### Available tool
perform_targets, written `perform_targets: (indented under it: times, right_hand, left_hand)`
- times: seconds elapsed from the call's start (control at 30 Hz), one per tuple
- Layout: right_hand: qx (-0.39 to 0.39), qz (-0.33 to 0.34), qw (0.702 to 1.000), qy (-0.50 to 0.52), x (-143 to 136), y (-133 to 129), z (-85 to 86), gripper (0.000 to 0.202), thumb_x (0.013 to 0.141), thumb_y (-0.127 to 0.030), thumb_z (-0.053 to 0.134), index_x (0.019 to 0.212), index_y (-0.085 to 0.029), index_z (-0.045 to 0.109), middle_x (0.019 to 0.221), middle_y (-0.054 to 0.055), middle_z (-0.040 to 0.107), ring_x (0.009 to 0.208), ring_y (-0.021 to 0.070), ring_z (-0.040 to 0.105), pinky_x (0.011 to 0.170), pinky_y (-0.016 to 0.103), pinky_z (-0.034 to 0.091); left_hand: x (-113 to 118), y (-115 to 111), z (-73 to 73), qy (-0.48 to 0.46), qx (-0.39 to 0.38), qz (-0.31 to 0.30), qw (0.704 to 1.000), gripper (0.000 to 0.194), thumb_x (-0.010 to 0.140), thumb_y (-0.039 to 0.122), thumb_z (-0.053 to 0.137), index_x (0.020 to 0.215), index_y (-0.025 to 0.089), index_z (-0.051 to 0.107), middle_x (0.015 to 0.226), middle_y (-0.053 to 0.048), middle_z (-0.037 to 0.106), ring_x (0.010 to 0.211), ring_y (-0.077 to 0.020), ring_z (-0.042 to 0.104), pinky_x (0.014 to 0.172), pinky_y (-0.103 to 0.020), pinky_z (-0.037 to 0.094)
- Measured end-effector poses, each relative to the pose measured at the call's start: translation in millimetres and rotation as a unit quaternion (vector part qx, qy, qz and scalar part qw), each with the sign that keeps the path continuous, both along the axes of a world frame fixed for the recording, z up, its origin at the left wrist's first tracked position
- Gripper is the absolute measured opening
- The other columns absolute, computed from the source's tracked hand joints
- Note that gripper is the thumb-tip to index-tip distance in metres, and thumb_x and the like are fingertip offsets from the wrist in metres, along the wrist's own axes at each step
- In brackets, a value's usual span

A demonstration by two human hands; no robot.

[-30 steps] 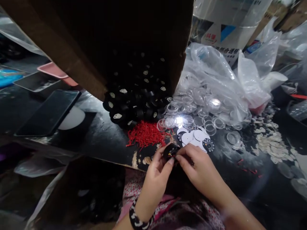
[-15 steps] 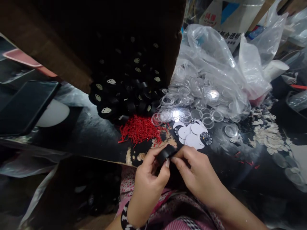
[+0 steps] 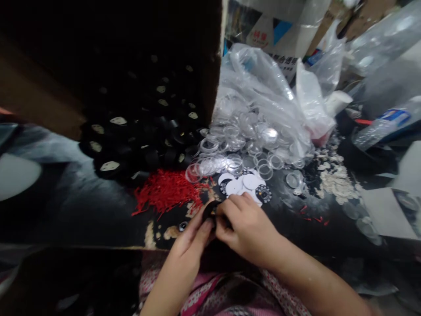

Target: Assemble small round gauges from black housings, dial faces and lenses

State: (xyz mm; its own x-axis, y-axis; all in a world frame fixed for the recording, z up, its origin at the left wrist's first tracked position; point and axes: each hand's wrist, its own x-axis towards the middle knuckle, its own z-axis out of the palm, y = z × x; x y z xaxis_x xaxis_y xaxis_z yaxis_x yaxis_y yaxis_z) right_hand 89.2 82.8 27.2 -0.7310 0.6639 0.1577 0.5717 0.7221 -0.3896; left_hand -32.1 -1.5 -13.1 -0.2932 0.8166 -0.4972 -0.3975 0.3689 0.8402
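Note:
A round black part, like a small timer or gauge casing (image 3: 210, 209), is held in my left hand (image 3: 192, 239) with the thumb in front and the fingers behind. My right hand (image 3: 246, 224) pinches at its right side; the bent fingers hide whatever is between the fingertips. A bit of yellow shows on the casing's face. Just beyond the hands are white discs (image 3: 250, 181) and black printed dials (image 3: 264, 193). Small red pointer-like pieces (image 3: 169, 191) are heaped to the left. Beside my left hand sits a small shiny round piece (image 3: 183, 226).
Clear plastic rings (image 3: 237, 162) spill from a transparent bag (image 3: 259, 74). A tipped cardboard box (image 3: 217, 66) with many black casings stands back left. Pale flat pieces (image 3: 338, 180) lie to the right, near a white box (image 3: 388, 213). The table's front edge (image 3: 131, 248) is close.
The view has swung right, so the table's things sit further left. The black casing has been turned in my hands. A small shiny round piece now shows beside my left hand.

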Motion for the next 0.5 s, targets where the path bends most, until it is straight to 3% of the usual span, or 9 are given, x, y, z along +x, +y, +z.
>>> perform_targets:
  times: [0.1,0.23,0.27,0.37,0.43,0.5]
  right_hand:
    - [-0.079,-0.071,0.994,0.027,-1.4,0.7,2.8,0.006,0.082,-0.016,0.056,0.084,-0.017,0.061,0.075,0.003,0.064,0.069,0.0161,0.055,0.067,0.028,0.042]
    - [-0.207,-0.108,0.971,0.043,22.4,22.8,5.2,0.006,0.084,-0.021,0.060,0.084,-0.020,0.065,0.074,-0.001,0.065,0.064,0.0127,0.056,0.062,0.024,0.042]
    - [-0.200,-0.130,0.970,0.045,32.1,33.2,3.4,0.008,0.085,-0.024,0.060,0.090,-0.021,0.066,0.081,0.001,0.066,0.068,0.0136,0.059,0.065,0.025,0.044]
    - [-0.049,-0.266,0.963,-0.014,60.1,67.6,-8.6,0.038,0.083,-0.023,0.064,0.120,-0.020,0.060,0.117,0.012,0.060,0.093,0.0248,0.062,0.082,0.040,0.046]
    - [-0.016,-0.282,0.958,-0.050,72.7,85.2,-17.3,0.048,0.079,-0.021,0.067,0.126,-0.019,0.056,0.123,0.015,0.055,0.100,0.0301,0.061,0.087,0.046,0.045]
    - [-0.016,-0.279,0.959,-0.045,79.0,93.7,-21.4,0.047,0.079,-0.023,0.067,0.125,-0.020,0.057,0.119,0.014,0.054,0.097,0.0287,0.062,0.085,0.045,0.048]
  left_hand:
    - [5.6,0.6,-11.0,-0.050,-0.016,0.037,0.998,0.041,0.084,0.048,0.061,0.121,0.031,0.065,0.134,-0.003,0.060,0.130,-0.0303,0.048,0.107,-0.044,0.043]
    - [5.0,4.2,-23.7,-0.003,0.039,-0.009,0.999,0.041,0.081,0.041,0.069,0.121,0.034,0.065,0.139,0.002,0.056,0.136,-0.0271,0.039,0.115,-0.041,0.030]
    - [4.1,5.0,-24.4,-0.013,0.051,-0.003,0.999,0.039,0.082,0.042,0.068,0.120,0.034,0.065,0.140,0.002,0.054,0.136,-0.0273,0.040,0.113,-0.041,0.034]
    - [3.7,6.7,-21.9,-0.086,0.058,0.039,0.994,0.038,0.082,0.043,0.067,0.119,0.034,0.066,0.142,0.002,0.053,0.131,-0.0296,0.047,0.100,-0.039,0.051]
    - [5.5,7.7,-19.2,-0.114,0.050,0.047,0.991,0.039,0.078,0.042,0.072,0.116,0.033,0.068,0.141,0.001,0.054,0.128,-0.0299,0.051,0.093,-0.035,0.056]
    - [7.7,9.3,-16.5,-0.142,0.044,0.060,0.987,0.039,0.076,0.040,0.075,0.113,0.031,0.069,0.139,0.000,0.055,0.127,-0.0298,0.051,0.090,-0.033,0.058]
